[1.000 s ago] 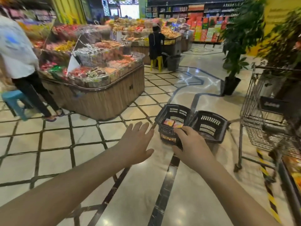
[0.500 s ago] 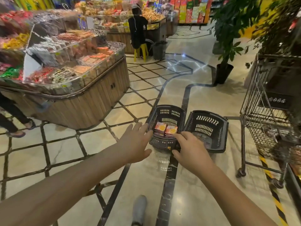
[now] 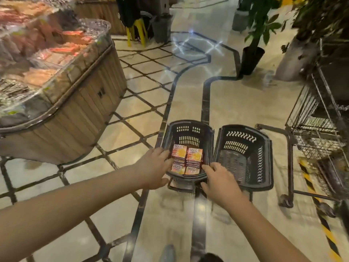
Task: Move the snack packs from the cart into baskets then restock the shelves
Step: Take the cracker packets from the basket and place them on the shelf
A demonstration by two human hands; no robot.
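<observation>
On the pale tiled floor point(image 3: 236, 99), 2 dark grey slotted plastic baskets stand side by side, near the silver wire shopping cart point(image 3: 309, 118). The orange-and-pink square snack packs point(image 3: 187, 159) lie in 4 stacks at the near end of the left basket point(image 3: 188, 123), and the right basket point(image 3: 243, 159) is just beside it. Both hands are released, fingers fairly straight. The left hand point(image 3: 153, 167) reaches over the left rim to the packs. The right hand point(image 3: 221, 183) is at the near right corner, fingertips against the stacks.

Glossy tiled floor point(image 3: 236, 103), seemingly wooden counter point(image 3: 75, 118)
</observation>
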